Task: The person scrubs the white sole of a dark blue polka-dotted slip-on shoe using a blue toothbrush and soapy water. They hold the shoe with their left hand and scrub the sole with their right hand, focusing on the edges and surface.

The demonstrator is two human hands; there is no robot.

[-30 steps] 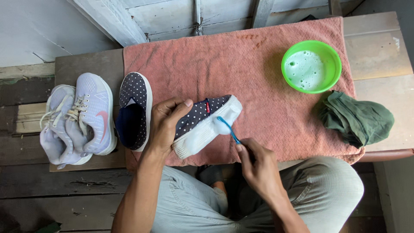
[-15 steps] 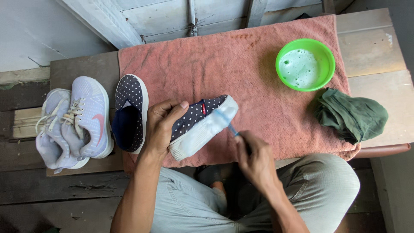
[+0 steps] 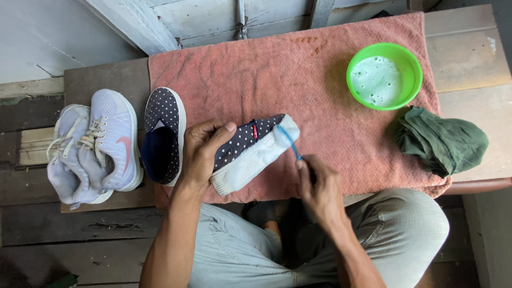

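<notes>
Your left hand (image 3: 201,154) is wrapped around a navy slip-on shoe (image 3: 250,152) with white polka dots, gripping it at the heel end and tipping it on its side so the white sole faces you. The sole is covered in pale soapy foam, thickest near the toe, and there's a tiny red tag on the upper. It sits low on the salmon-pink towel (image 3: 298,80), right at the near edge of the counter (image 3: 469,48) in front of your knees.

Your right hand (image 3: 319,186) is closed around a blue toothbrush (image 3: 290,143), with the bristle end pressed on the toe of that sole.

The matching dotted shoe (image 3: 164,133) lies flat just left of your left hand, opening up. Further left is a pair of pale lilac sneakers (image 3: 93,146) with a pink mark on the side. A green bowl (image 3: 384,76) of suds sits at the far right of the towel, with a crumpled dark green cloth (image 3: 440,140) just below it.
</notes>
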